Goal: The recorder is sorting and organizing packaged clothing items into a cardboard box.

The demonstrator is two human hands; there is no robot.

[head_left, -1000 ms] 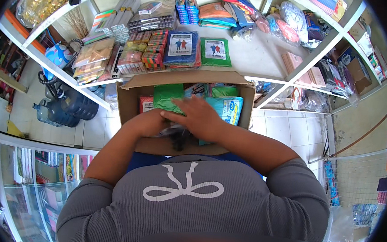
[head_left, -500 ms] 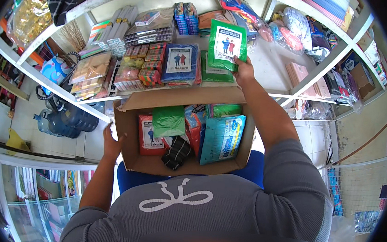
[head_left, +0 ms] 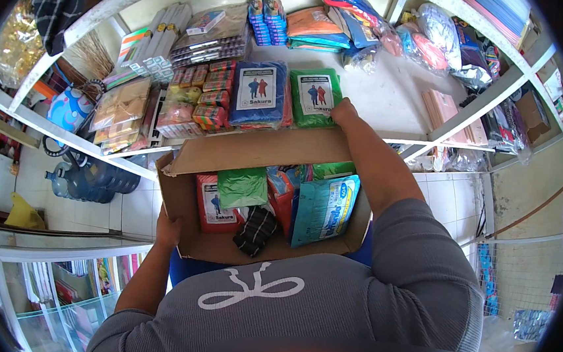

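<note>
i stand here and see one green package point(head_left: 316, 98) lying flat on the white shelf point(head_left: 393, 95), in front of the person and directly at the right hand point(head_left: 344, 113), which touches its lower right corner. the fingers of this hand are partly hidden, so i cannot tell if they pinch the package or only rest on it. the left hand point(head_left: 169, 231) is well apart from it, lower and to the left, against the left wall of the one cardboard box point(head_left: 257, 151); how tightly it is closed, i cannot tell. the box stands between the person's body and the shelf, with one long flap raised toward the shelf. inside i count one red package point(head_left: 206, 222), one green packet point(head_left: 242, 189) overlapping it, one dark checked cloth point(head_left: 256, 232), one teal package point(head_left: 314, 221) on the right, and one more green packet point(head_left: 333, 171) behind this; other pieces are too covered to count. on the shelf, just left of the green package, one blue package point(head_left: 259, 95) lies on top of a pile, and farther back stand two stacks of small blue boxes point(head_left: 267, 26).
</note>
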